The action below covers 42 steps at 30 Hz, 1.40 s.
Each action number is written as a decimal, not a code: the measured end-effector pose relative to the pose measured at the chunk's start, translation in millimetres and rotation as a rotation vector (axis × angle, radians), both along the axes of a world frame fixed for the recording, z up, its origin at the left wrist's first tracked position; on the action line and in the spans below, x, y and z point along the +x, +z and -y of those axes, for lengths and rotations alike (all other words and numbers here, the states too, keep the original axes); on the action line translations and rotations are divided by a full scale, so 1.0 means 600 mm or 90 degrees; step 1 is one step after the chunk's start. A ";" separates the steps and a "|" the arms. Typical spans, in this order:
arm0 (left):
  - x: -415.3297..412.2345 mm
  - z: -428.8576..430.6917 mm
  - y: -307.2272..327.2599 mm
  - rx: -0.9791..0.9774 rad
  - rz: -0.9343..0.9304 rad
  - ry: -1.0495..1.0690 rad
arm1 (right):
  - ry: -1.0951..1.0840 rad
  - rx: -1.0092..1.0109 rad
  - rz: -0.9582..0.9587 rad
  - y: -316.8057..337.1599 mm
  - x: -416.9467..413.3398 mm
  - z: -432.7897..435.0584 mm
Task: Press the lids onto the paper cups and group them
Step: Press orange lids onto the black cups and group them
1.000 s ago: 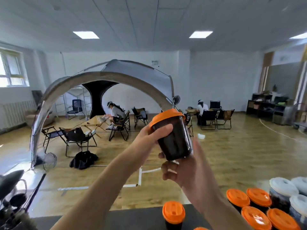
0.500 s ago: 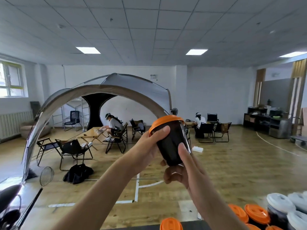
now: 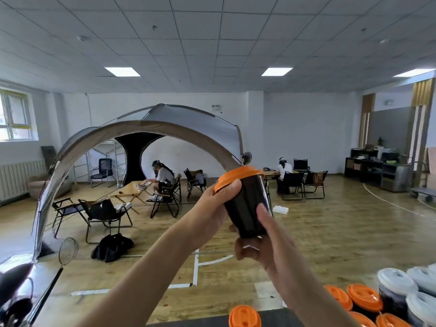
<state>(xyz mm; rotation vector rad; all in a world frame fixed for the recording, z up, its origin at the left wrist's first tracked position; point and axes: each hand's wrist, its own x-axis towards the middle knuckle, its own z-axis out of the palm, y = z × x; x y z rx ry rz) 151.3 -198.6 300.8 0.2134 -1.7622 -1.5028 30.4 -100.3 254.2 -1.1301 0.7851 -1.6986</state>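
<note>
A big grey dome tent stands on the shiny wooden floor. Under it a person in a white shirt sits at a low wooden table, near black folding chairs. A black cloth bag lies on the floor. Another seated person is farther right. Low dark shelves line the right wall, and a white radiator sits under the window.

Person's arms, one pair: the left forearm and the right forearm are showing bare along their whole visible length. Both are looking slender and smooth, each widening toward the bottom edge of the wide-angle head view. The left hand and the right hand are likewise showing bare, with slim fingers and long, tapering thumbs, while the nails are appearing too blurred to describe.
</note>
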 end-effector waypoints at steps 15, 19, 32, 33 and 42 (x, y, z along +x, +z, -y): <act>-0.002 0.006 -0.037 -0.009 0.075 0.030 | -0.010 0.026 -0.008 -0.034 -0.016 0.006; -0.003 0.008 -0.046 0.019 0.081 0.002 | 0.084 0.048 0.050 -0.042 -0.011 0.014; -0.007 0.052 -0.089 0.002 0.118 0.073 | -0.069 0.015 -0.069 -0.094 -0.017 0.040; -0.006 0.058 -0.094 0.001 0.120 0.060 | -0.059 0.018 -0.061 -0.096 -0.015 0.043; 0.020 0.081 -0.169 -0.043 0.182 0.165 | 0.085 0.178 -0.037 -0.174 -0.045 0.093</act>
